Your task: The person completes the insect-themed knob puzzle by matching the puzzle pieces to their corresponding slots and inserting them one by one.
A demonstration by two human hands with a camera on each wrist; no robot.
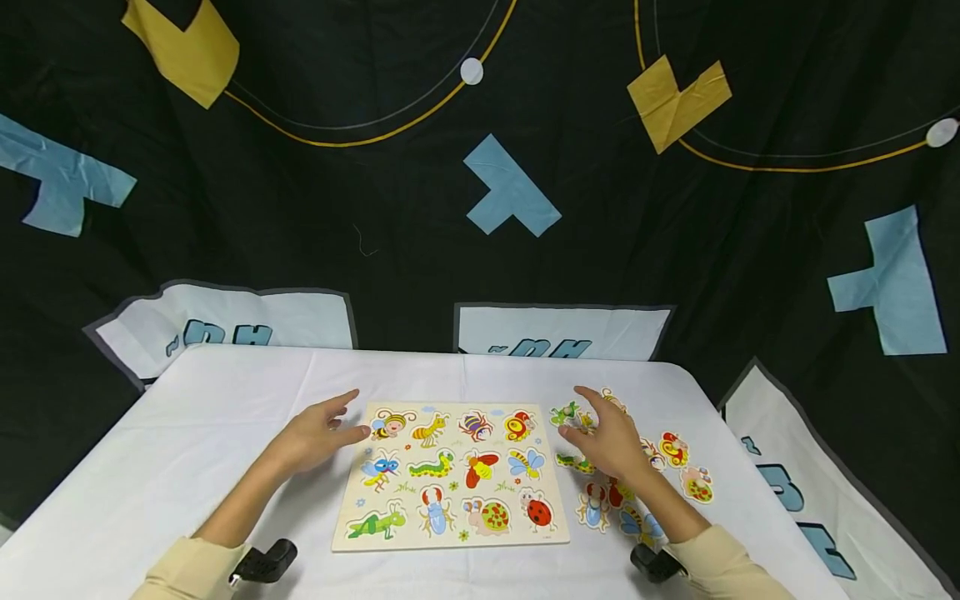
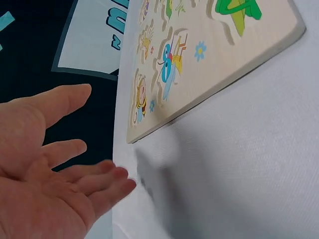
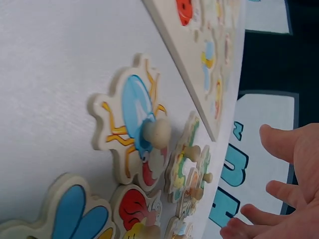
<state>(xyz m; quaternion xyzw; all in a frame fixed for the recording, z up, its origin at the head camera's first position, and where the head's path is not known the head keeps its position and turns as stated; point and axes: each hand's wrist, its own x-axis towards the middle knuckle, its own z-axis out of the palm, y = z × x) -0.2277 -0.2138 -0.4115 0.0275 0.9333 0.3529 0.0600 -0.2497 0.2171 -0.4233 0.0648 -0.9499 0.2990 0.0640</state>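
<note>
Pale wood: a puzzle board (image 1: 405,537) is lying flat on a white tablecloth (image 1: 225,417), in front of the person. Shallow recesses are forming three rows of four, each containing a printed creature; the beetle recess (image 1: 437,512) is sitting in the near row. Board's long axis is running left to right across the person's front, the pictures standing upright to the wearer.

Right of the board, loose cut-out pieces are lying in a cluster. Nearest its right edge, a beetle piece (image 1: 593,507) is pointing its red horns away from the person, long axis running roughly along that edge; a wooden knob (image 3: 157,133) is projecting from its face. Beyond it, a caterpillar piece (image 1: 575,463) is stretching roughly left to right. A snail piece (image 1: 697,485) is lying farther right of the board.

Left hand (image 1: 311,435) is hovering by the board's left edge, fingers loosely extended, grasping nothing. Right hand (image 1: 611,442) is hanging above the cluster right of the board, fingers spread, likewise grasping nothing.
</note>
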